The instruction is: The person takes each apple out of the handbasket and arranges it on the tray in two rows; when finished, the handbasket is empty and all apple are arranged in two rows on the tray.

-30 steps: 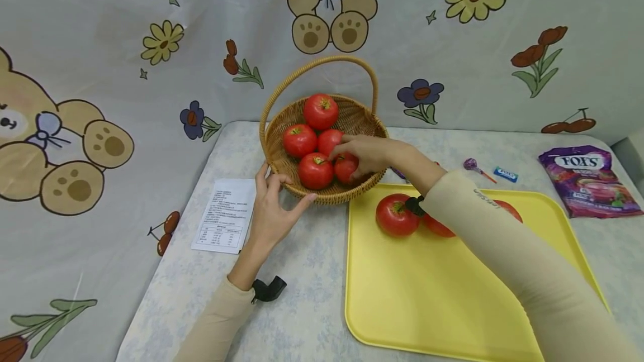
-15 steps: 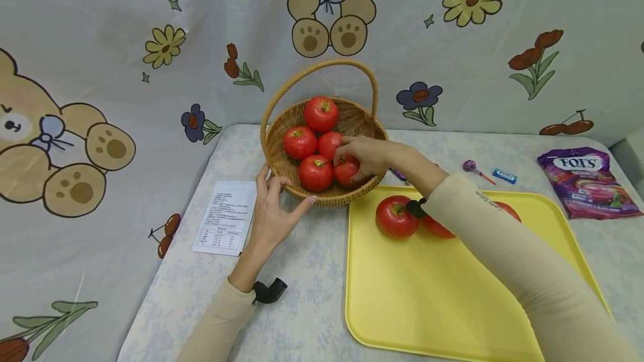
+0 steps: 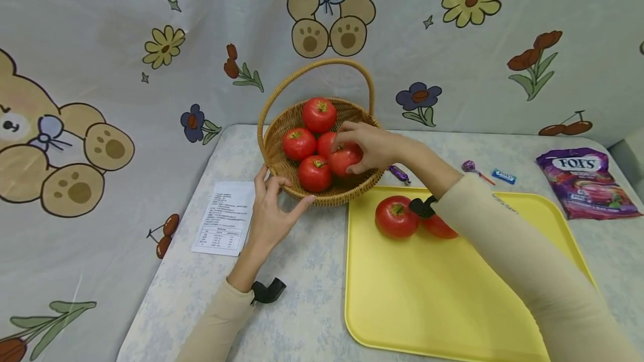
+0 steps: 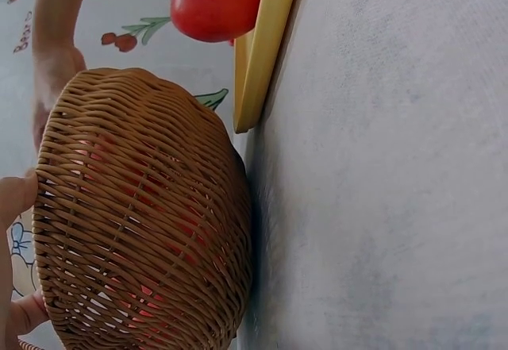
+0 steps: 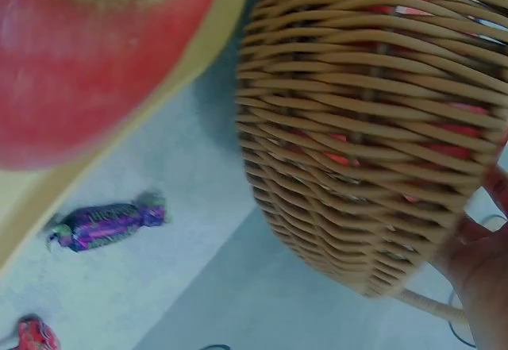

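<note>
A wicker basket (image 3: pixel 347 197) with a tall handle stands at the back of the table, several red apples (image 3: pixel 315 174) inside it. My left hand (image 3: pixel 271 214) holds the basket's near left rim, thumb and fingers spread along it. In the left wrist view the thumb and a finger touch the rim of the basket (image 4: pixel 143 207). My right hand (image 3: pixel 372 144) reaches over the basket's right side and grips an apple (image 3: pixel 344 161), fingers on top and thumb at its right. That apple sits among the others; the right wrist view hides it behind the basket wall (image 5: pixel 357 128).
A yellow tray (image 3: pixel 427 295) lies to the right of the basket, bearing apples (image 3: pixel 397 217) near its far edge, partly under my right forearm. Behind it are a purple wrapped candy (image 3: pixel 399 174), a lollipop (image 3: pixel 469 166), a small blue candy (image 3: pixel 504 176) and a candy bag (image 3: pixel 586 183). A printed packet (image 3: pixel 223 218) lies left.
My right hand has raised the apple slightly within the basket and shifted a little. The purple candy behind the wrist now shows more. The left hand stays at the rim.
</note>
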Action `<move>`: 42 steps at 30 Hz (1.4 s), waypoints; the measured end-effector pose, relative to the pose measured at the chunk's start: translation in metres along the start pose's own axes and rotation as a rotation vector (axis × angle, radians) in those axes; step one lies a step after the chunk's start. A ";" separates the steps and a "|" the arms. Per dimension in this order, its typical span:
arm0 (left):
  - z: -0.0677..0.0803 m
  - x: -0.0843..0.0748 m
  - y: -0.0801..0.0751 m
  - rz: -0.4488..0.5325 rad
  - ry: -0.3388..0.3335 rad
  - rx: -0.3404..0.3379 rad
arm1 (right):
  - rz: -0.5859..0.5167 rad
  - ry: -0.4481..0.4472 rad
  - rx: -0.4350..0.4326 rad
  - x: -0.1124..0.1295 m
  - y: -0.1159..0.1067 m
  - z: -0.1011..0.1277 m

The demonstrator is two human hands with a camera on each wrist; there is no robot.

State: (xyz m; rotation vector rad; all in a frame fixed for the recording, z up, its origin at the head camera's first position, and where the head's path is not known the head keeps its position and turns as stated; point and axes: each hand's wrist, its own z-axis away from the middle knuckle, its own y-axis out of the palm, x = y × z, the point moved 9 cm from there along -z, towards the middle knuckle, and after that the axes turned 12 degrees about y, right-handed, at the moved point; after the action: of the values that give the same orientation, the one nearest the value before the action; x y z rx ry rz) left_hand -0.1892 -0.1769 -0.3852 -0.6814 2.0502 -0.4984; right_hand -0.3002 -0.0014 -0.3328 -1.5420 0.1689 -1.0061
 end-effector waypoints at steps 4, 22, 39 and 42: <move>0.001 0.000 -0.001 0.004 -0.009 0.002 | -0.037 -0.032 -0.052 0.007 -0.014 0.010; 0.002 0.003 -0.002 0.004 -0.011 -0.003 | -0.110 0.023 -0.335 -0.022 -0.063 0.123; -0.001 0.001 0.000 0.007 0.011 -0.001 | -0.029 0.362 -0.573 -0.117 -0.043 0.274; -0.001 0.001 -0.001 0.000 0.006 0.003 | -0.032 0.433 -0.599 -0.134 -0.034 0.298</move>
State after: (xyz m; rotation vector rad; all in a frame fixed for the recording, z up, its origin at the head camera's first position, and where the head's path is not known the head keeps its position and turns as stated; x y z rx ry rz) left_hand -0.1900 -0.1784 -0.3850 -0.6782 2.0548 -0.5045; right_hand -0.1984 0.3107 -0.3386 -1.8346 0.8107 -1.3863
